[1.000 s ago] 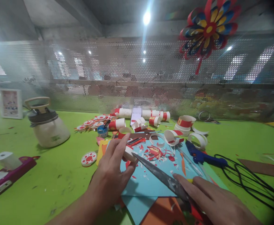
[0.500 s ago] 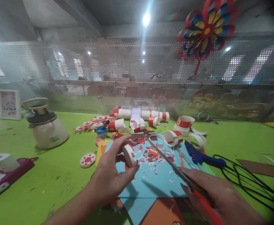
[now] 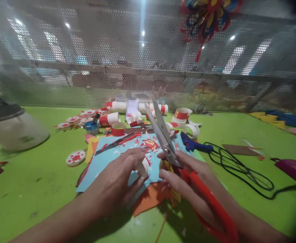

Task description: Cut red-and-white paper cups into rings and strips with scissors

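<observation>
My left hand (image 3: 114,175) is closed on a small round piece of white paper cup with red marks (image 3: 145,164), held low over the light blue paper (image 3: 106,170). A pair of red-handled scissors (image 3: 165,141) is in my right hand (image 3: 198,175), its blades pointing up and away and slightly apart. The blades do not touch the cup piece. Something yellow (image 3: 175,195) shows beneath the right fingers; I cannot make out what it is. Red and white paper scraps (image 3: 150,145) lie on the blue paper, and an orange sheet (image 3: 148,200) sticks out nearer me.
A blue glue gun (image 3: 194,145) with a looping black cord lies to the right. On the left are a red-and-white disc (image 3: 76,158), a blue-labelled jar (image 3: 91,128) and a large jug (image 3: 18,131). Cut paper cups (image 3: 109,119) stand further back.
The scissors have swung from a low slant to pointing upward, and their blades have parted. My right hand has come nearer the left. The camera view has tilted down and turned right.
</observation>
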Demonstrator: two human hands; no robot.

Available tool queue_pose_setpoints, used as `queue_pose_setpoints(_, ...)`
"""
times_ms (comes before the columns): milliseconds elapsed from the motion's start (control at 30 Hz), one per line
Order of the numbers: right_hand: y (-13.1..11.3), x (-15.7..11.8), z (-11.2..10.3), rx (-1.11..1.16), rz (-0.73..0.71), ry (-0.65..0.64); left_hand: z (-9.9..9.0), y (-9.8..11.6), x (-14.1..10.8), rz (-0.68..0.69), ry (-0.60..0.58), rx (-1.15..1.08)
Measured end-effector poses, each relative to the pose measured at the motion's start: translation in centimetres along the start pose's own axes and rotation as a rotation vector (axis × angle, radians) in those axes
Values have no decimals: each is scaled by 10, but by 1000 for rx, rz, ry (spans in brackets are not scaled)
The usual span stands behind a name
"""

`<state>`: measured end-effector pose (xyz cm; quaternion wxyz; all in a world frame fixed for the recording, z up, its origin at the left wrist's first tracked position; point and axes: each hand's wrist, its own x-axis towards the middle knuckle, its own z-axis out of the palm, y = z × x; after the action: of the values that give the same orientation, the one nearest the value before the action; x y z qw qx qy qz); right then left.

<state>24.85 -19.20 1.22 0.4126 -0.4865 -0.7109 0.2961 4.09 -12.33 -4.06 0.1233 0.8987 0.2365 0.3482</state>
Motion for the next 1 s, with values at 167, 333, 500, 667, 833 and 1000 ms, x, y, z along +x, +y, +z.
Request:
queue_pose_setpoints(167, -1, 1, 11, 84, 47, -11, 4, 7, -4, 125, 1, 133)
queue_pose_setpoints(333, 5, -3, 18, 191, 41, 18, 3, 12, -5, 160, -57, 150)
queue_pose_setpoints(500, 8, -5, 20, 212, 47, 28, 4, 11, -4, 109, 50, 138)
queue_pose_setpoints(667, 14, 0, 6, 44, 83, 135, -3, 12, 6, -210, 20, -198)
queue_pose_setpoints(833, 37, 7, -15, -197, 20, 220, -10, 7, 12, -421, 28, -617)
queue_pose_setpoints(1000, 40, 6, -31, -200, -19, 79, -26, -2, 13, -426, -7, -822)
